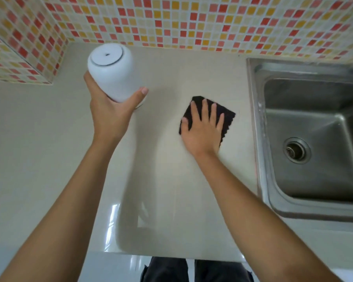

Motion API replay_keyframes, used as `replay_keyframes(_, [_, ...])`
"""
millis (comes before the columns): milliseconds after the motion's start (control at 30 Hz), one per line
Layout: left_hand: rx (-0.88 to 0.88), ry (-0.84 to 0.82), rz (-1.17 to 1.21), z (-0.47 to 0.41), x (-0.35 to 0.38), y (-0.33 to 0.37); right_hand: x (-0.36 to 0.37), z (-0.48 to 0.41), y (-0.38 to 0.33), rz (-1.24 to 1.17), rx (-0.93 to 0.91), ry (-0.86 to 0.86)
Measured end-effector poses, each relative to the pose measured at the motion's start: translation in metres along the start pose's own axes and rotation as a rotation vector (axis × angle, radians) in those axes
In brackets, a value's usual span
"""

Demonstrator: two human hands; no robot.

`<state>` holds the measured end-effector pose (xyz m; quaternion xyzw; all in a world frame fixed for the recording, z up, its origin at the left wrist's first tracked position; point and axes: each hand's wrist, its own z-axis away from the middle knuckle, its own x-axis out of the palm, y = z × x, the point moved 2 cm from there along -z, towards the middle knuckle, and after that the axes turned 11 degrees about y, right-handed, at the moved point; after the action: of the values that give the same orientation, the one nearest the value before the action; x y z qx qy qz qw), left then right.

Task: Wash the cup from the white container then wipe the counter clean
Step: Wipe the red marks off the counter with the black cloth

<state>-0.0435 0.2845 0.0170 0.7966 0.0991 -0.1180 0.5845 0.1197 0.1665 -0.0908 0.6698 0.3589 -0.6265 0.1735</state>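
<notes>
Head view: left hand (108, 117) grips white container (112, 72), lid on.

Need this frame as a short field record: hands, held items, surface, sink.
left hand: gripping the white container, lifted off the counter and tilted, its base toward the camera
right hand: flat, fingers spread, pressing the black cloth
black cloth: flat on the counter, left of the sink
counter: beige, glossy
sink: steel, basin holds nothing, drain visible
wall: mosaic tiles in red, orange, cream
cup: not visible
</notes>
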Motion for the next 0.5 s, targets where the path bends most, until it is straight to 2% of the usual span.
replay_keyframes(100, [0.029, -0.014, 0.005, -0.003, 0.015, 0.014, -0.011, 0.092, -0.047, -0.117, -0.328, -0.089])
replay_keyframes(167, [0.049, -0.036, 0.004, -0.003, 0.025, 0.022, -0.027, 0.145, -0.041, -0.156, -0.533, -0.185])
replay_keyframes(200, [0.061, -0.041, 0.005, -0.003, 0.028, 0.024, -0.034, 0.155, -0.024, -0.153, -0.571, -0.199])
replay_keyframes(267, [0.078, -0.061, -0.004, -0.004, 0.031, 0.026, -0.037, 0.135, 0.024, -0.134, -0.511, -0.122])
replay_keyframes(367, [0.079, -0.081, -0.018, -0.002, 0.029, 0.027, -0.033, 0.063, 0.091, 0.021, -0.248, -0.033])
replay_keyframes(500, [0.062, -0.073, -0.018, -0.006, 0.020, 0.021, -0.024, -0.007, 0.106, 0.115, -0.049, -0.013])
